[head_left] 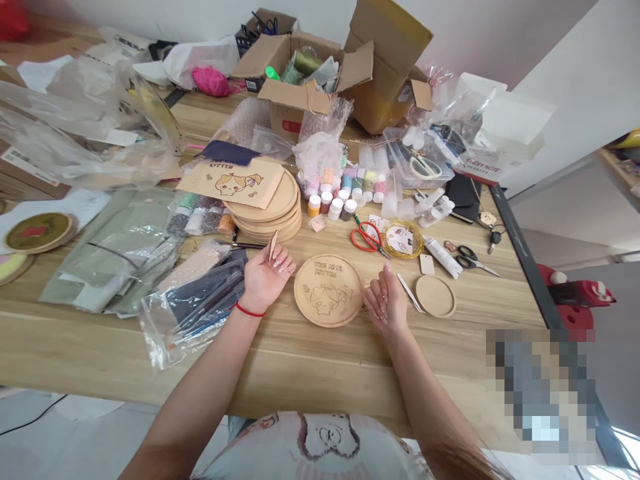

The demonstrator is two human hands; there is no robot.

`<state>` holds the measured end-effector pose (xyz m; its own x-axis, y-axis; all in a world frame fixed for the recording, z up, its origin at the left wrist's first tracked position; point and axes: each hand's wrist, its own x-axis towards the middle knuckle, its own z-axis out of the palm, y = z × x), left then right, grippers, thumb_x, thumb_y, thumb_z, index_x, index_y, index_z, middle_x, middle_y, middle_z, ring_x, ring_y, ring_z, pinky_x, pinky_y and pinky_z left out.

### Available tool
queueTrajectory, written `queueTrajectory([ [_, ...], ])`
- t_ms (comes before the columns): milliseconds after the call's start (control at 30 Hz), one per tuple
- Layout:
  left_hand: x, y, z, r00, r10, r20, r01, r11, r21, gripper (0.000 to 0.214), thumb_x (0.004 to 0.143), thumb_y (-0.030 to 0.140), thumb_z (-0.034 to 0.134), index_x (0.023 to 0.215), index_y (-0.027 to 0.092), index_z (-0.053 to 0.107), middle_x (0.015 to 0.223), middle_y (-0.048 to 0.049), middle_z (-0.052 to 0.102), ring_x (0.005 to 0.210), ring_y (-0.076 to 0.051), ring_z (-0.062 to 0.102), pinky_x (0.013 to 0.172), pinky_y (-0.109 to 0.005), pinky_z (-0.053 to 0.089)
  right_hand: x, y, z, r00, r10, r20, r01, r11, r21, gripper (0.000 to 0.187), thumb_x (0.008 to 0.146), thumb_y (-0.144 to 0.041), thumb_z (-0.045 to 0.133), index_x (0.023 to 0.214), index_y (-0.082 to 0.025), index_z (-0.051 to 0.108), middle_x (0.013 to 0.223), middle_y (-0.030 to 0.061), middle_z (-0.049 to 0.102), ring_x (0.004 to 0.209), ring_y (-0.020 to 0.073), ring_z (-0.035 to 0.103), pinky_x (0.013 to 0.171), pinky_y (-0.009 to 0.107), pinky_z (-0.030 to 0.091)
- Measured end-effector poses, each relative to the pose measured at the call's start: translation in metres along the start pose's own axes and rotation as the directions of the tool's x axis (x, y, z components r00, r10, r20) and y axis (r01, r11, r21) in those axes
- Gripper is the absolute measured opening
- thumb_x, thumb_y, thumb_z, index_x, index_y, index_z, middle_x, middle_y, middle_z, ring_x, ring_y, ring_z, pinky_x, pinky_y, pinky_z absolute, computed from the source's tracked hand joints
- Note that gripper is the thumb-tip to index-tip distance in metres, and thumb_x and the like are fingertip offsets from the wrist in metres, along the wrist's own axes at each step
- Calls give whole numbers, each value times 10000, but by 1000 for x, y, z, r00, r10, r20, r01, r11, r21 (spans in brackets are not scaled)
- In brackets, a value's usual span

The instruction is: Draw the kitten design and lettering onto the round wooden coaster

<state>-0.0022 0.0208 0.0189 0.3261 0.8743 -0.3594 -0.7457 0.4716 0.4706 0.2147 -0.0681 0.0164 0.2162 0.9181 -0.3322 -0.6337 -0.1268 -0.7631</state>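
On the near side of a pale wood table (300, 363), a round engraved wooden plaque (329, 291) lies between both hands, bare tabletop in front of it. The left hand (265, 277), palm up, fingers loosely spread, has a slim pointed wooden sliver (273, 245) at its fingertips; any grip is unclear. The right hand (384, 301), fingers pressed together, rests just beside the plaque, near slender steel tweezers (410, 292).
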Motion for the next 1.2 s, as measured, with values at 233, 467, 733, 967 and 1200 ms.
queueTrajectory([
  [233, 1, 0, -1, 1000, -2, -12, 2, 1000, 2, 439, 974, 260, 398, 554, 174, 304, 546, 42, 265, 445, -80, 287, 485, -222, 340, 3, -1, -1, 998, 48, 40, -48, 999, 11, 556, 836, -422, 655, 487, -218, 274, 299, -107, 316, 203, 38, 195, 216, 158, 155],
  [467, 1, 0, -1, 1000, -3, -3, 3, 1000, -8, 427, 977, 240, 354, 557, 175, 309, 551, 42, 250, 445, -80, 291, 484, -222, 337, 3, -2, 1, 997, 66, 45, -67, 997, 25, 329, 872, -387, 609, 615, -213, 502, 301, -123, 332, 203, 42, 180, 212, 135, 185],
  [733, 1, 0, -3, 1000, -14, 7, 14, 1000, -10, 430, 962, 234, 392, 547, 177, 294, 543, 45, 236, 419, -73, 258, 455, -220, 313, 0, -2, 2, 996, 70, 57, -70, 998, -6, 473, 873, -465, 629, 539, -211, 410, 291, -112, 321, 207, 34, 171, 212, 135, 182],
  [967, 1, 0, -3, 1000, -15, 24, 15, 999, -33, 422, 968, 215, 350, 551, 173, 300, 545, 44, 231, 421, -71, 257, 452, -216, 297, 1, -2, 1, 996, 81, 38, -82, 997, 16, 444, 887, -384, 603, 524, -209, 417, 291, -110, 323, 205, 37, 182, 209, 134, 185],
  [1200, 1, 0, -4, 999, -15, 43, 18, 998, -53, 417, 958, 209, 374, 549, 175, 302, 534, 43, 236, 421, -75, 261, 448, -217, 295, 3, -4, -1, 994, 69, 81, -72, 997, 31, 245, 862, -350, 618, 674, -204, 562, 308, -127, 348, 206, 39, 186, 218, 126, 222],
])
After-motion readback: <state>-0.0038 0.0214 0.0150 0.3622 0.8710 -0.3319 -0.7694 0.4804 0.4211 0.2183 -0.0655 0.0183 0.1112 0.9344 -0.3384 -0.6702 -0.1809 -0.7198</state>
